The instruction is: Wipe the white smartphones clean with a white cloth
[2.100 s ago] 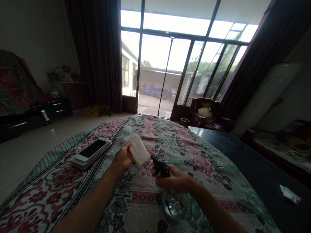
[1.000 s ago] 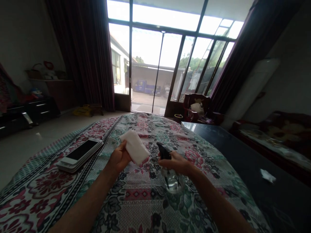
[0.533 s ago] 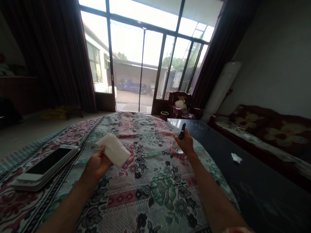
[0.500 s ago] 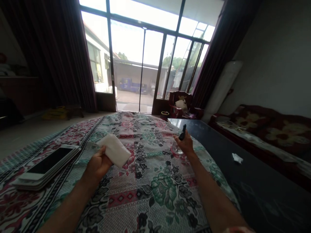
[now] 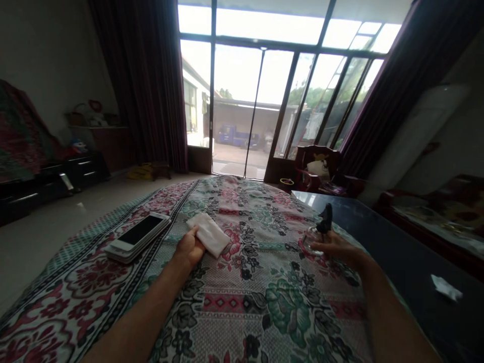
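My left hand (image 5: pixel 190 249) is closed on the near left edge of a folded white cloth (image 5: pixel 209 234), held just over the flowered tablecloth (image 5: pixel 234 333). Toward the table's right side stands a clear spray bottle (image 5: pixel 310 238) with a black trigger head. Beside it is my right hand (image 5: pixel 336 247), its fingers loosely stretched leftward at the bottle's neck and no longer wrapped over the head. Whether the fingertips still touch the bottle is hard to make out. A white phone (image 5: pixel 139 233) lies face up on a small stack, left of the cloth.
A dark glossy tabletop (image 5: pixel 408 267) borders the cloth on the right, with a crumpled white tissue (image 5: pixel 446 288) on it. Beyond are a wooden armchair (image 5: pixel 317 169), a sofa (image 5: pixel 446 217) and glass doors (image 5: pixel 242 116). A low black cabinet (image 5: pixel 83 169) is at far left.
The view has swung left, so everything sits further right. My right hand has slid down and right off the spray bottle's head, while the bottle stays in place. My left hand keeps the cloth.
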Action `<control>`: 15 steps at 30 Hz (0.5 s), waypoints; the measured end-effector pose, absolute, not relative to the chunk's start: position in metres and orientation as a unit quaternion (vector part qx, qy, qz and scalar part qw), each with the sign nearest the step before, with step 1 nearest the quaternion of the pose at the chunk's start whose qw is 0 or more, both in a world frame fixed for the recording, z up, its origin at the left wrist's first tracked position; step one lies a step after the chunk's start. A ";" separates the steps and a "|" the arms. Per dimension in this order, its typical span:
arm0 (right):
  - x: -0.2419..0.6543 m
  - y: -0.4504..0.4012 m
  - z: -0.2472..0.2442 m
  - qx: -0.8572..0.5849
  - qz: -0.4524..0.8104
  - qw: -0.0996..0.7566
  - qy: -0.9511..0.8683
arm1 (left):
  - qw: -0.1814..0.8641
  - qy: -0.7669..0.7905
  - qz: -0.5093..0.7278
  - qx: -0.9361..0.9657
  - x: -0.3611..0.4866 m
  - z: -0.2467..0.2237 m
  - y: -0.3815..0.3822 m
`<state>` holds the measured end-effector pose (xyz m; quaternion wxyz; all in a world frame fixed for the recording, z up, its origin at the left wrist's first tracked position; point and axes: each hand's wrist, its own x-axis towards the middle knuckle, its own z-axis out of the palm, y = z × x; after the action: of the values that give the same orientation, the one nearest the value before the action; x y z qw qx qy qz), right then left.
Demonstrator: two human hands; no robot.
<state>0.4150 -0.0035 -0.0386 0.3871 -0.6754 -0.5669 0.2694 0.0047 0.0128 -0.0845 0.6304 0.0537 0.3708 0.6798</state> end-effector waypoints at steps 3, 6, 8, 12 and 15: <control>0.412 -0.003 -0.035 -0.660 0.352 0.359 -0.558 | 0.665 0.388 0.633 0.080 0.010 -0.084 0.008; 0.413 -0.003 -0.034 -0.659 0.335 0.358 -0.570 | 0.684 0.429 0.546 0.223 0.012 -0.085 0.002; 0.417 -0.003 -0.034 -0.669 0.336 0.329 -0.576 | 0.613 0.487 0.509 0.360 0.009 -0.088 0.000; 0.438 0.001 -0.044 -0.689 0.319 0.246 -0.602 | 0.296 0.644 0.449 0.543 -0.003 -0.090 0.003; 0.459 0.007 -0.054 -0.726 0.271 0.183 -0.605 | 0.161 0.688 0.428 0.564 -0.011 -0.089 0.005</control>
<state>0.4588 0.0068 -0.0543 0.1834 -0.7261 -0.6048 0.2707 -0.0110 0.0047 -0.0889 0.1612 0.5638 0.6876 0.4282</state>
